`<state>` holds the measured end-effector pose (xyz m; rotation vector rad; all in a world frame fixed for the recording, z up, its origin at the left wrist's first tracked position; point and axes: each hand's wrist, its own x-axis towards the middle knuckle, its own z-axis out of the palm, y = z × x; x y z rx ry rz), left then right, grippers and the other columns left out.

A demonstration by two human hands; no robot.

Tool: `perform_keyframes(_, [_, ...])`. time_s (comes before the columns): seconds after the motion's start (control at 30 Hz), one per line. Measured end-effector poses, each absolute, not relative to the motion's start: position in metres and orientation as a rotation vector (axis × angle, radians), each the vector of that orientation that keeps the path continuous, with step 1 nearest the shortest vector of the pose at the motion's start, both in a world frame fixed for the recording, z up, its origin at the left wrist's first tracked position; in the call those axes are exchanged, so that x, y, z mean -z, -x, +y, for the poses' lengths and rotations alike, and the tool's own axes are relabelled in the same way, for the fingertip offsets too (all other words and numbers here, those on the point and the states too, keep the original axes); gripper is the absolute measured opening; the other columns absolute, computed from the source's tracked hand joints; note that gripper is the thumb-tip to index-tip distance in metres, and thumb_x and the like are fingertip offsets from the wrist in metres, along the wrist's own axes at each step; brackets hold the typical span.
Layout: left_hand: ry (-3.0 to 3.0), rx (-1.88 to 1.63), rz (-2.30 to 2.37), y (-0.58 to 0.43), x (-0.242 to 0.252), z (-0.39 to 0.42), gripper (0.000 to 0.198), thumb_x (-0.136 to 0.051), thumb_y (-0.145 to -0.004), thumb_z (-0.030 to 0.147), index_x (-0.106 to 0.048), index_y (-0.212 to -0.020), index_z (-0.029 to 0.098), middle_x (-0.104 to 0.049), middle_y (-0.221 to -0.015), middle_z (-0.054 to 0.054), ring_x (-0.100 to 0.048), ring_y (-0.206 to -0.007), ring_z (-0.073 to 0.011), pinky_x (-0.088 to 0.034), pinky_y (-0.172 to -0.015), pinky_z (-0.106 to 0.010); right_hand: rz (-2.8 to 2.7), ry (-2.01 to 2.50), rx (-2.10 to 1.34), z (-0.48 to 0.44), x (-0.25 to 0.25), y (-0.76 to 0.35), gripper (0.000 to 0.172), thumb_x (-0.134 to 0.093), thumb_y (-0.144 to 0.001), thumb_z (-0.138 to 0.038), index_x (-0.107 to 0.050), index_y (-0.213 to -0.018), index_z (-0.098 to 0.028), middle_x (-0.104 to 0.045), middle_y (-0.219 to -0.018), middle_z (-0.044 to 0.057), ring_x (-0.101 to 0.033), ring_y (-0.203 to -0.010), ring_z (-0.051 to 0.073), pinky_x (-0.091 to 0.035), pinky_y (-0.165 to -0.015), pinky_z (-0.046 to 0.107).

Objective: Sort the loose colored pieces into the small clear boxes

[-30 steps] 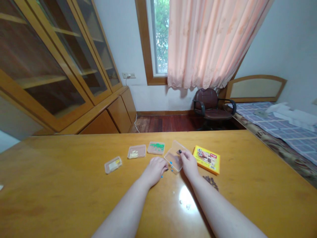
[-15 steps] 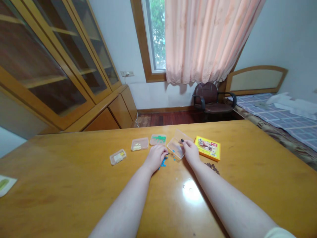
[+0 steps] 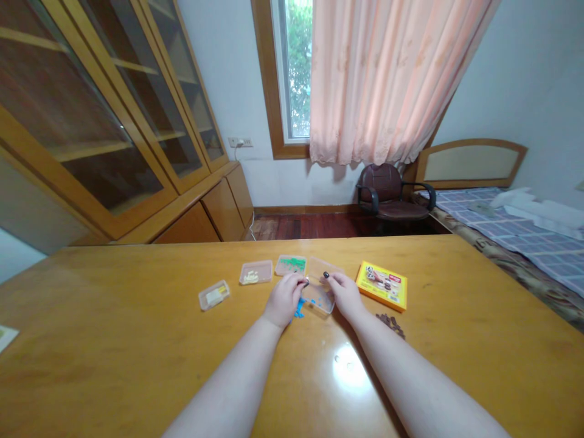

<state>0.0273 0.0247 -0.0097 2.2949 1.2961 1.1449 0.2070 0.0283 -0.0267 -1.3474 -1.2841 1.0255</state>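
Here | blue pieces [image 3: 299,309] just right of your left hand [image 3: 283,297], the nearer one | right hand [image 3: 345,295] gripping clear box [image 3: 323,310], long axis unclear | left's hold: can't tell

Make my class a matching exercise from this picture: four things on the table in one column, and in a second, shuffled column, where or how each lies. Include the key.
Column one
1. Green pieces
2. Brown pieces
3. Blue pieces
4. Yellow box

Column two
A. Some on the table by the left hand, some in the held container
B. Flat, with a picture on top
C. Inside the far container, beyond the left hand
D. In a loose pile beside the right forearm

Right pairs: 1-C, 2-D, 3-A, 4-B
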Motion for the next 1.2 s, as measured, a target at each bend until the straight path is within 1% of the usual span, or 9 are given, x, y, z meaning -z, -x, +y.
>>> perform_keyframes(0.17, [-2.221, -1.108, 1.359, -0.025, 0.008, 0.028, 0.021, -0.041, -0.086, 0.017, -0.056, -0.099, 0.021, -0.060, -0.101, -0.004, -0.053, -0.100, -0.0166, -0.042, -0.092, -0.034, -1.166, 1.370, -1.008, 0.032, 0.030, -0.207, 0.038, -0.052, -0.071, -0.049, -0.068, -0.077, -0.015, -0.064, -0.065, 0.004, -0.053, -0.055, 0.016, -0.039, -0.051, 0.026])
perform_keyframes(0.33, [-2.134, -1.087, 1.524, -0.012, 0.007, 0.036, 0.018, -0.043, -0.083, 0.015, -0.059, -0.092, 0.018, -0.061, -0.097, -0.005, -0.055, -0.095, -0.0165, -0.045, -0.087, -0.033, -1.083, 1.380, -0.991, 0.032, 0.026, -0.209, 0.042, -0.053, -0.070, -0.054, -0.069, -0.076, -0.014, -0.068, -0.074, 0.008, -0.055, -0.059, 0.017, -0.039, -0.054, 0.026])
perform_keyframes(0.43, [-2.171, -0.907, 1.561, -0.003, 0.008, 0.040, 0.017, -0.046, -0.081, 0.014, -0.062, -0.089, 0.018, -0.063, -0.094, -0.004, -0.056, -0.093, -0.0171, -0.044, -0.086, -0.032, -1.075, 1.381, -0.983, 0.032, 0.025, -0.210, 0.043, -0.052, -0.070, -0.054, -0.068, -0.075, -0.015, -0.068, -0.077, 0.008, -0.055, -0.060, 0.017, -0.039, -0.056, 0.026])
perform_keyframes(0.57, [-2.336, -0.620, 1.432, -0.002, 0.008, 0.039, 0.015, -0.052, -0.079, 0.018, -0.065, -0.088, 0.021, -0.064, -0.091, -0.003, -0.057, -0.089, -0.0175, -0.044, -0.083, -0.031, -1.063, 1.368, -0.990, 0.031, 0.023, -0.209, 0.041, -0.053, -0.070, -0.052, -0.068, -0.075, -0.015, -0.068, -0.077, 0.007, -0.056, -0.061, 0.017, -0.039, -0.058, 0.027])
perform_keyframes(0.7, [-2.356, -0.496, 1.436, -0.009, 0.007, 0.035, 0.011, -0.059, -0.076, 0.024, -0.063, -0.085, 0.020, -0.064, -0.087, -0.003, -0.058, -0.083, -0.0175, -0.044, -0.075, -0.028, -1.056, 1.355, -0.996, 0.029, 0.018, -0.207, 0.039, -0.055, -0.069, -0.052, -0.068, -0.072, -0.015, -0.068, -0.074, 0.008, -0.056, -0.061, 0.018, -0.039, -0.055, 0.026])
perform_keyframes(0.83, [-2.318, -0.481, 1.495, -0.014, 0.010, 0.035, 0.006, -0.058, -0.076, 0.022, -0.062, -0.080, 0.019, -0.064, -0.082, -0.003, -0.058, -0.080, -0.0174, -0.042, -0.071, -0.027, -1.065, 1.350, -1.012, 0.029, 0.019, -0.206, 0.039, -0.055, -0.069, -0.052, -0.068, -0.073, -0.015, -0.067, -0.069, 0.007, -0.053, -0.053, 0.016, -0.037, -0.050, 0.026])
perform_keyframes(0.97, [-2.290, -0.502, 1.524, -0.016, 0.013, 0.036, 0.008, -0.055, -0.078, 0.024, -0.061, -0.079, 0.019, -0.065, -0.082, -0.003, -0.059, -0.079, -0.0170, -0.042, -0.069, -0.026, -1.081, 1.359, -0.974, 0.032, 0.025, -0.207, 0.040, -0.054, -0.069, -0.052, -0.068, -0.074, -0.015, -0.067, -0.069, 0.006, -0.054, -0.056, 0.017, -0.037, -0.051, 0.026])
perform_keyframes(1.07, [-2.282, -0.505, 1.547, -0.017, 0.014, 0.036, 0.008, -0.055, -0.079, 0.025, -0.061, -0.079, 0.019, -0.065, -0.081, -0.003, -0.059, -0.078, -0.0167, -0.041, -0.067, -0.025, -1.077, 1.374, -0.972, 0.033, 0.028, -0.208, 0.042, -0.053, -0.069, -0.053, -0.068, -0.075, -0.015, -0.067, -0.069, 0.006, -0.053, -0.054, 0.017, -0.037, -0.050, 0.026])
perform_keyframes(1.2, [-2.289, -0.516, 1.570, -0.016, 0.016, 0.036, 0.008, -0.055, -0.079, 0.025, -0.060, -0.078, 0.019, -0.065, -0.080, -0.002, -0.058, -0.076, -0.0163, -0.039, -0.066, -0.025, -1.072, 1.348, -1.006, 0.033, 0.028, -0.208, 0.042, -0.054, -0.070, -0.053, -0.068, -0.076, -0.014, -0.068, -0.076, 0.008, -0.056, -0.059, 0.018, -0.039, -0.053, 0.026])
